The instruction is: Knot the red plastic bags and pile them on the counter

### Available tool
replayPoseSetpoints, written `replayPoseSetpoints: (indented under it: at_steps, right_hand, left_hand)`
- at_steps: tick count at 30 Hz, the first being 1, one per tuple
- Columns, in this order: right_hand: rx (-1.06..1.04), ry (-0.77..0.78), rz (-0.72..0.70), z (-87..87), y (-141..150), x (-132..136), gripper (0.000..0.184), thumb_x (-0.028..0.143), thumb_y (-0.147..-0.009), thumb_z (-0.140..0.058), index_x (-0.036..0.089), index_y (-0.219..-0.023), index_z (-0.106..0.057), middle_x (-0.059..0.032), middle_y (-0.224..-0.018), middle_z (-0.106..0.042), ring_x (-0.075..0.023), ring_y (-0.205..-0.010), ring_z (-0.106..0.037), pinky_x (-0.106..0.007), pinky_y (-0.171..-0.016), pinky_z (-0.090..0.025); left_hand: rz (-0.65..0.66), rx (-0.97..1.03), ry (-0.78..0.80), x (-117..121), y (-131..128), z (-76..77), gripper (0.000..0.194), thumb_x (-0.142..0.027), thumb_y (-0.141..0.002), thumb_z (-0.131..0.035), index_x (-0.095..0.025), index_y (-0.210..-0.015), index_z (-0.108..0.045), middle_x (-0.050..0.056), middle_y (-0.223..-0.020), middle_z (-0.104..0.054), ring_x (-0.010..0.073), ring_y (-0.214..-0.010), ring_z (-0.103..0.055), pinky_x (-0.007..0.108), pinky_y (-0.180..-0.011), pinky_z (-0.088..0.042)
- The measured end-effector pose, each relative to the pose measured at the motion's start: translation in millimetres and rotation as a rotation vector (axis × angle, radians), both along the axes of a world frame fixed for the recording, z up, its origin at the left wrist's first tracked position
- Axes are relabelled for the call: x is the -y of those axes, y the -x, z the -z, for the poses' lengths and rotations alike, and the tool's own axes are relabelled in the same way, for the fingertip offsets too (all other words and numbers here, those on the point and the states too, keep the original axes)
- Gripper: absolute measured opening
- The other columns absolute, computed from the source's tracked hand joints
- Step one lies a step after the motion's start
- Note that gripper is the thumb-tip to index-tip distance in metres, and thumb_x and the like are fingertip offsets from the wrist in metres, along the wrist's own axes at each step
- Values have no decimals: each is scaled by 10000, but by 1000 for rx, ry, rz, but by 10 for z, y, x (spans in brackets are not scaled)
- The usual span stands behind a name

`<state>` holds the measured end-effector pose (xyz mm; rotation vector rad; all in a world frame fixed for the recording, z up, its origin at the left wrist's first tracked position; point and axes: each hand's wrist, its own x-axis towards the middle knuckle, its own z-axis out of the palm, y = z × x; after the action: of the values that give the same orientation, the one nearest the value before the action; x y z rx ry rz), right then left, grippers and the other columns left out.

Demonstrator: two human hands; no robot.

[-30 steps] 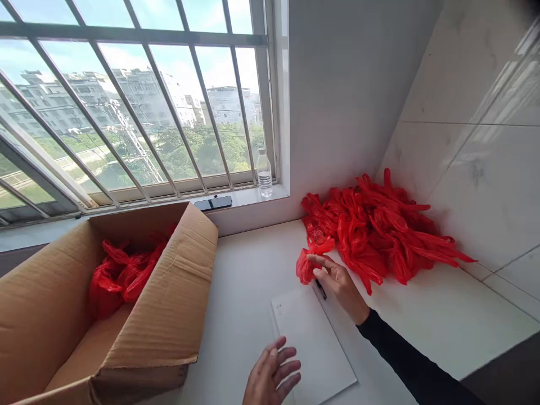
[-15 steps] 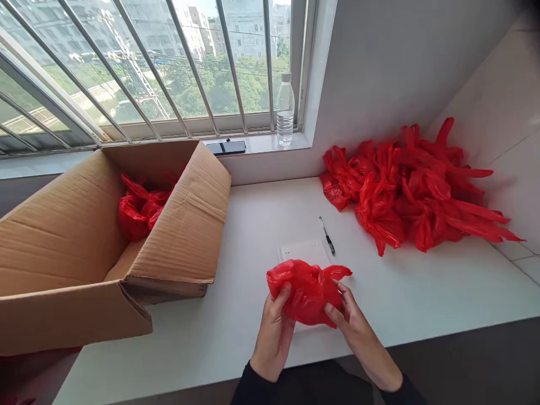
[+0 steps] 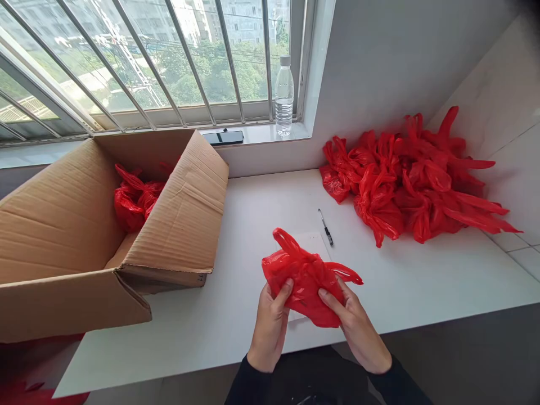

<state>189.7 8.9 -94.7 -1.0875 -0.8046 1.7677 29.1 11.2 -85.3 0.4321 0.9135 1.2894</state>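
Observation:
A knotted red plastic bag [image 3: 310, 281] is held up over the near part of the white table, its two handle loops sticking out from the knot. My left hand [image 3: 272, 315] grips its left side with the thumb on top. On the right side my right hand [image 3: 350, 315] pinches it the same way, thumb in front and fingers behind. What the bag contains is hidden. Partly covered beneath it lies a white notebook or pad of paper [image 3: 314, 243], with a black pen [image 3: 325, 228] just to its right.
An open cardboard box [image 3: 181, 219] with red bags [image 3: 137, 197] inside stands on the left. Several knotted red bags [image 3: 405, 185] are heaped at the right wall. A water bottle [image 3: 284, 98] and a phone [image 3: 223, 137] rest on the windowsill. More red material [image 3: 37, 365] shows below the box.
The red bag has been turned in my hands, so a second handle loop now points up and away. My right hand has shifted its hold slightly. The whole view has tilted a little downward.

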Motion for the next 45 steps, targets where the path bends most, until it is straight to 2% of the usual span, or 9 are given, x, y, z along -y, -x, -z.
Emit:
replayPoseSetpoints:
  at_steps: [5, 11, 19, 24, 28, 34, 37, 41, 45]
  right_hand:
    - [3, -9, -115, -93, 40, 39, 546, 484, -945, -714, 360, -1444, -528, -18, -1455, -603, -278, -1363, -536, -451, -1161, -438]
    - [-35, -23, -96, -104, 118, 28, 503, 486, -914, -746, 296, -1358, -606, -67, -1371, -663, -323, -1272, -610, -477, -1068, -517]
    - [11, -57, -24, -1, 21, -8, 492, 442, -967, -694, 351, -1434, -567, -22, -1473, -588, -285, -1367, -521, -431, -1150, -447]
    - [20, -19, -75, 49, 28, 7, 526, 456, -984, -669, 391, -1478, -498, 5, -1511, -550, -253, -1397, -490, -421, -1174, -429]
    - [17, 5, -82, 42, 49, 0, 459, 468, -973, -681, 364, -1407, -575, -17, -1448, -606, -278, -1334, -552, -444, -1126, -476]
    - [30, -47, -34, 31, 16, -34, 429, 438, -973, -687, 336, -1381, -604, -32, -1426, -623, -291, -1321, -559, -445, -1104, -491]
    - [71, -66, -34, 58, -15, -36, 461, 434, -966, -696, 330, -1401, -586, -31, -1418, -627, -288, -1329, -551, -460, -1141, -455]
    - [97, -48, -52, 32, -21, -26, 523, 460, -989, -655, 356, -1478, -500, -12, -1487, -569, -268, -1404, -483, -457, -1195, -390]
    - [82, -19, -111, -5, 7, -27, 528, 536, -1012, -580, 350, -1498, -493, -33, -1525, -537, -303, -1396, -496, -493, -1153, -435]
  left_hand:
    - [-62, -46, 53, -40, 41, 53, 353, -445, -953, -685, -163, -1157, -746, 104, -1167, -756, 280, -1163, -650, 370, -981, -516]
    - [-111, -17, 72, -27, 46, 70, 391, -498, -970, -635, -181, -1170, -745, 95, -1159, -759, 282, -1154, -653, 375, -962, -527]
    - [1, 32, 41, 45, 23, 86, 232, -324, -937, -705, -197, -1131, -718, 98, -1171, -738, 278, -1152, -650, 371, -969, -514]
    - [-18, -74, 40, 1, 55, 132, 289, -356, -916, -743, -178, -1142, -716, 97, -1137, -749, 275, -1101, -661, 370, -947, -513]
    - [-2, -133, 88, 6, 50, 152, 301, -438, -938, -703, -159, -1046, -736, 109, -1078, -765, 292, -1097, -662, 384, -931, -517]
    - [111, -59, 79, 21, 39, 104, 375, -457, -992, -612, -177, -1223, -707, 139, -1225, -730, 307, -1169, -644, 418, -965, -514]
    - [151, -35, 58, 4, 69, 88, 321, -406, -974, -650, -156, -1159, -733, 154, -1218, -731, 318, -1160, -648, 431, -985, -503]
    - [82, -65, 37, -35, 107, 94, 256, -368, -944, -697, -178, -1108, -745, 116, -1179, -748, 297, -1134, -648, 418, -1019, -468]
    - [4, -74, 28, -59, 133, 115, 214, -300, -890, -760, -193, -1075, -755, 79, -1117, -761, 269, -1095, -643, 388, -1018, -458]
